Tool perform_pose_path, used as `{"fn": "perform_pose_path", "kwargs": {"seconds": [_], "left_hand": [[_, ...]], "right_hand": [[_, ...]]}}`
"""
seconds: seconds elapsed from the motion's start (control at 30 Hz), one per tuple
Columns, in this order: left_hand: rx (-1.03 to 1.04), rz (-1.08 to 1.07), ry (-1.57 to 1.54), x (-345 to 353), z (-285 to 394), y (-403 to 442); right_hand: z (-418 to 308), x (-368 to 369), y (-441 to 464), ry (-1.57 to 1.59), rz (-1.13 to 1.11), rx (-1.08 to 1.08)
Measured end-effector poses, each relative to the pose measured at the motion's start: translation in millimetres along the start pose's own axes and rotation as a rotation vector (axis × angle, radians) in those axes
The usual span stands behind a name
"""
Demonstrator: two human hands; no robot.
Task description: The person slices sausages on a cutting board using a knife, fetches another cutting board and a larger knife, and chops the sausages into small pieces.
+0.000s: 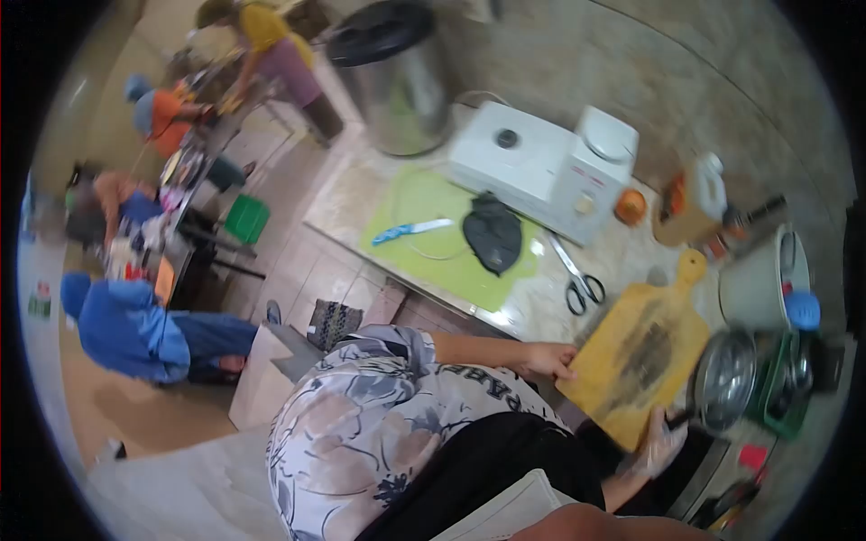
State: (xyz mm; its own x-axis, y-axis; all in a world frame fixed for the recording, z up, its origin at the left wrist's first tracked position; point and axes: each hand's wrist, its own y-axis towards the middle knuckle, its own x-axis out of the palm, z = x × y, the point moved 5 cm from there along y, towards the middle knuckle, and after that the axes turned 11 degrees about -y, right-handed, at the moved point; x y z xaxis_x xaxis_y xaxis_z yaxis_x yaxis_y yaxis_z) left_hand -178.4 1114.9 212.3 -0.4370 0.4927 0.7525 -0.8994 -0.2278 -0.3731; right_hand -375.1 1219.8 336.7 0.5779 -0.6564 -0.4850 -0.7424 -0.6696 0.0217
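Note:
A yellow wooden cutting board (631,356) with a dark scorched-looking patch is tilted over the counter's edge, its rounded handle pointing away from me. My left hand (548,361), bare, is closed on the board's near left edge. In a thin clear glove, my right hand (658,448) grips the board's lower corner. Right beside its fingers is the black handle of a pan with a glass-like round top (725,379); whether the fingers touch that handle is unclear. Black-handled scissors (582,279) lie just beyond the board.
A green mat (424,207) bears a blue-handled knife (410,231) and a crumpled black item (492,233). Behind stand a white appliance (541,167), a metal urn (392,81), a bottle (710,185) and a white bucket (753,279). Several people work at tables on the left.

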Motion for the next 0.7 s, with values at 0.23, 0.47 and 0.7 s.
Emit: {"fn": "perform_pose_path", "kwargs": {"seconds": [0.23, 0.47, 0.7], "left_hand": [[0.374, -0.193, -0.031, -4, 69, -116], [0.694, 0.197, -0.112, -88, 112, -320], [1.088, 0.606, -0.223, -151, 70, -502]], "right_hand": [[-98, 57, -45, 0.393, -0.281, -0.281], [-193, 197, -118, 0.47, -0.67, -0.481], [-277, 358, -209, 0.256, -0.963, -0.641]]}}
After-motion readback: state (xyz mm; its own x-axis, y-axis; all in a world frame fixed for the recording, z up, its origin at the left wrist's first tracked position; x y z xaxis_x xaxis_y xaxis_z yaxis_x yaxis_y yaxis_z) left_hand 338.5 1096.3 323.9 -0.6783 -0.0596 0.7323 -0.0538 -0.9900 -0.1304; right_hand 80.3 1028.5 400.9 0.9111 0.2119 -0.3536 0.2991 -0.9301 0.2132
